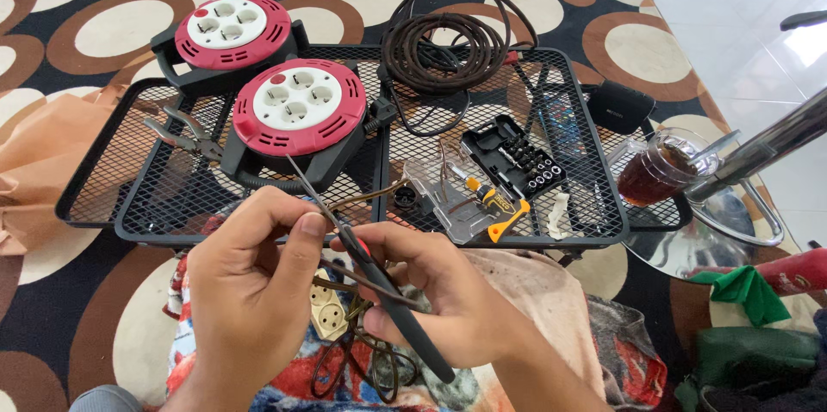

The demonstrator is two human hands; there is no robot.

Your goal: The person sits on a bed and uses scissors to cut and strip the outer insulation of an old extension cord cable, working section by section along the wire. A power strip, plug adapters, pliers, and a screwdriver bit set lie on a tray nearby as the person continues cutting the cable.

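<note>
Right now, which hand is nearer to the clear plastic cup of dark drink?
Right. The right hand holds black-handled scissors left of and below the cup; the left hand sits farther left.

left hand [250,291] pinching, right hand [431,291] gripping

One head-worn camera looks steeply down, close over the hands [345,291] (probably seated), facing the mesh tray [129,205].

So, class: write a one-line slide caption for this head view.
Right hand works scissors on brown cable held by left hand.
</note>
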